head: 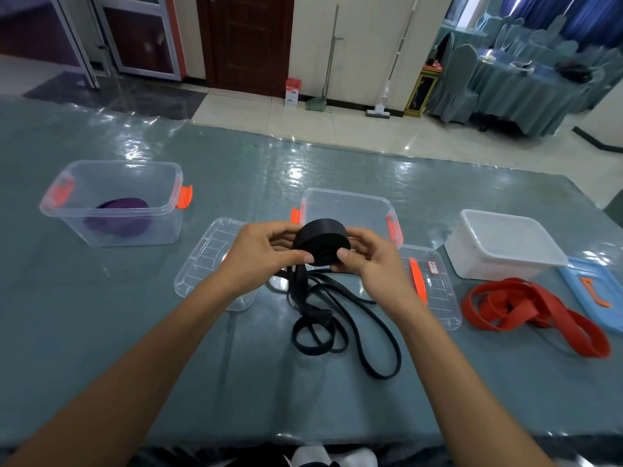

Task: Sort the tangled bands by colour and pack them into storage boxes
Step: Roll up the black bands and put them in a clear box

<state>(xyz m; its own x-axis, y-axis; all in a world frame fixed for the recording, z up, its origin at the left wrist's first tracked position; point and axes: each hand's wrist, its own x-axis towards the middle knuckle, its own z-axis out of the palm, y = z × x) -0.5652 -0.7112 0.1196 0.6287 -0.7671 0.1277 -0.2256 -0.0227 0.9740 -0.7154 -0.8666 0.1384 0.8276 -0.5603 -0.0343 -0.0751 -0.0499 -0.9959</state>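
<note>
- Head view, centre: rolled coil of wide black rubber band [320,242] held above the table, just in front of the middle clear plastic box with orange latches [350,205].
- Left hand [261,252] clasping the coil's left side, thumb tip pressed on its near face, fingers curled behind.
- Right hand [369,256] gripping the coil's right side, thumb on the near face, fingers wrapped round the far edge.
- Loose tail of the same black band [312,318] hanging from the coil onto the grey-green glossy tablecloth [135,332], tangled with a thinner black loop [381,345].
- Left: clear plastic box with orange latches [168,210] containing a coiled purple band [118,217].
- Two clear lids flat on the cloth: left one [205,261] and right one [435,281], partly hidden under the hands.
- Right: white opaque plastic box [502,246], a heap of red flat bands [536,313] near it, light blue lid [593,291] at the edge.
</note>
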